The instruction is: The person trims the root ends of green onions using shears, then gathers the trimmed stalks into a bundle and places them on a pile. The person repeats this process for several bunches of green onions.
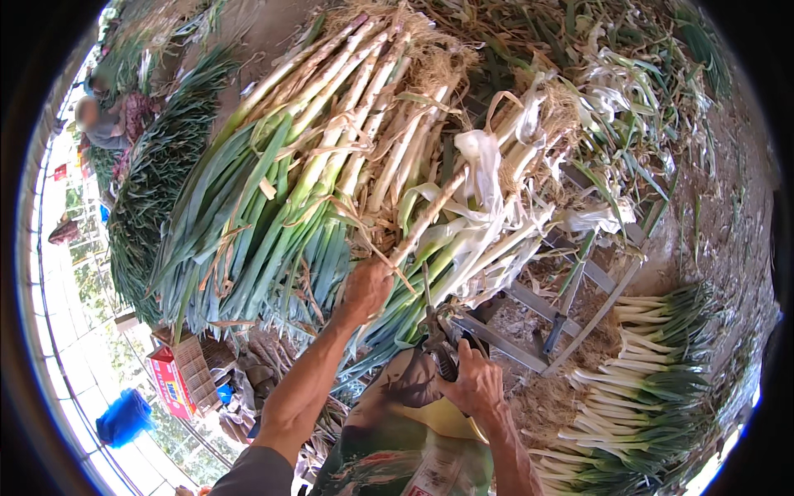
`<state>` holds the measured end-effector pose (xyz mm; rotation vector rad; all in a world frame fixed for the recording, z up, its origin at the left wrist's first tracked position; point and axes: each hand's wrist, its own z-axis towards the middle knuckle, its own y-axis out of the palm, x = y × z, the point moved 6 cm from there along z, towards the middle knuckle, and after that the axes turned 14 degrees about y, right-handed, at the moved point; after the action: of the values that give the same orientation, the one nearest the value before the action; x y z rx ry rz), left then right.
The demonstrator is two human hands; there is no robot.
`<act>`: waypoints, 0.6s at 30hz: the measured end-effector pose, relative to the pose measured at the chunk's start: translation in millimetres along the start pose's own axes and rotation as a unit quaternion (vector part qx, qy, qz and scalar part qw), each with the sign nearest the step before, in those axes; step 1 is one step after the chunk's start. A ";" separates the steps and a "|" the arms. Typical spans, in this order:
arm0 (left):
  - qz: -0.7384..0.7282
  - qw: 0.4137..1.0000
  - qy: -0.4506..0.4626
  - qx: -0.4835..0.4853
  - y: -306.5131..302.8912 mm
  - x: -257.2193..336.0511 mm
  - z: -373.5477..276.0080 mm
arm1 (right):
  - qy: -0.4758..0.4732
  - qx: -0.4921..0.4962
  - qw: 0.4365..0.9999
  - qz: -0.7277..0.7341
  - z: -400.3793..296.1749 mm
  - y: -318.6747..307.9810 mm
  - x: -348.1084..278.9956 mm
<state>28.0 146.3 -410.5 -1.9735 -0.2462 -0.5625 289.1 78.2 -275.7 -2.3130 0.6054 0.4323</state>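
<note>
My left hand (pixel 366 286) is closed around a large green onion stalk (pixel 437 208) with brown, dry outer skin, which slants up to the right. My right hand (pixel 474 378) holds an air blow gun (pixel 434 335) by its dark handle, the thin nozzle pointing up near the stalk. Beyond the hands lies a big pile of unpeeled green onions (pixel 310 180), roots away from me and green leaves towards me. Loose whitish peeled skins (pixel 481 161) hang over the onions right of my left hand.
Peeled white onions (pixel 620 397) lie in a row at lower right, beside a metal frame (pixel 539 304). Stripped leaves and skins (pixel 620 93) cover the upper right. At left are another onion heap (pixel 161 167), a person (pixel 105 127), a red box (pixel 170 381) and a blue bag (pixel 124 417).
</note>
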 end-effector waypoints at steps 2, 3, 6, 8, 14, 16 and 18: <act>-0.039 0.999 0.022 -0.019 -30.5 16.3 28.2 | 0.015 -0.001 1.000 0.015 -1.8 1.4 3.1; -0.076 0.996 0.052 -0.013 -42.1 27.0 47.8 | 0.023 -0.003 1.000 0.017 -1.0 1.9 3.9; -0.254 0.964 -0.066 -0.050 -56.4 41.2 91.6 | 0.036 0.002 0.999 0.031 6.3 -1.9 1.5; -0.501 0.862 -0.066 0.038 -29.0 3.2 82.8 | 0.023 -0.009 0.999 0.034 13.7 -3.1 -7.0; -0.371 0.922 -0.098 0.059 -13.4 -46.6 36.8 | 0.007 -0.018 0.998 0.053 17.9 9.6 -9.4; -0.263 0.958 -0.063 0.100 -22.8 -38.8 28.3 | 0.001 -0.029 0.999 0.044 16.5 17.0 -12.8; -0.139 0.978 -0.030 0.152 -34.3 -23.5 25.0 | 0.002 -0.031 0.999 0.032 17.4 23.4 -15.5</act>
<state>0.6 185.8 -404.1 -1.6705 -0.6171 -0.6058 261.3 79.9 -293.6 -2.3584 0.6773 0.4827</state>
